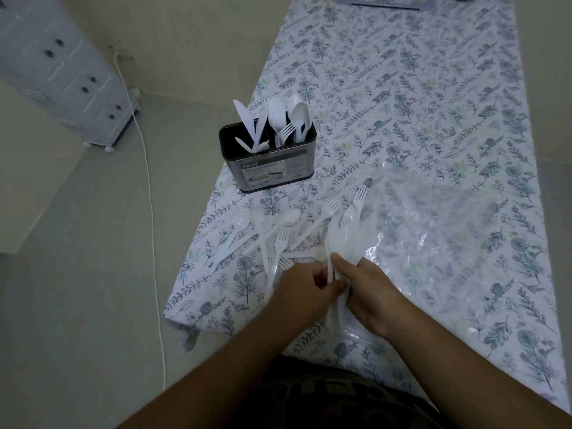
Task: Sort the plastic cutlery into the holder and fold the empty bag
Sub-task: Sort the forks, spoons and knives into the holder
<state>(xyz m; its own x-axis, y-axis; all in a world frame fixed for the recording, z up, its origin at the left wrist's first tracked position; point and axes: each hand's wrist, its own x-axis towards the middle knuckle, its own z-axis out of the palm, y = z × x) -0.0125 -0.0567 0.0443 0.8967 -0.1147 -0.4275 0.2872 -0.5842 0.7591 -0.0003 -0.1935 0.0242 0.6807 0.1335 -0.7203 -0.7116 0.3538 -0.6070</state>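
Note:
A dark metal cutlery holder (272, 168) stands near the table's left edge, with white knives, forks and spoons upright in its compartments. Loose white plastic cutlery (272, 233) lies scattered on the floral tablecloth (402, 97) in front of it. A clear plastic bag (433, 230) lies flat to the right. My left hand (305, 292) and my right hand (368, 292) meet at the bag's near left corner, both closed on a bundle of white forks (346, 230) that fans out away from me.
A white drawer unit on wheels (65, 72) stands on the floor at far left, and a white cable (151, 212) runs along the floor beside the table. Some objects sit at the table's far end (387, 1).

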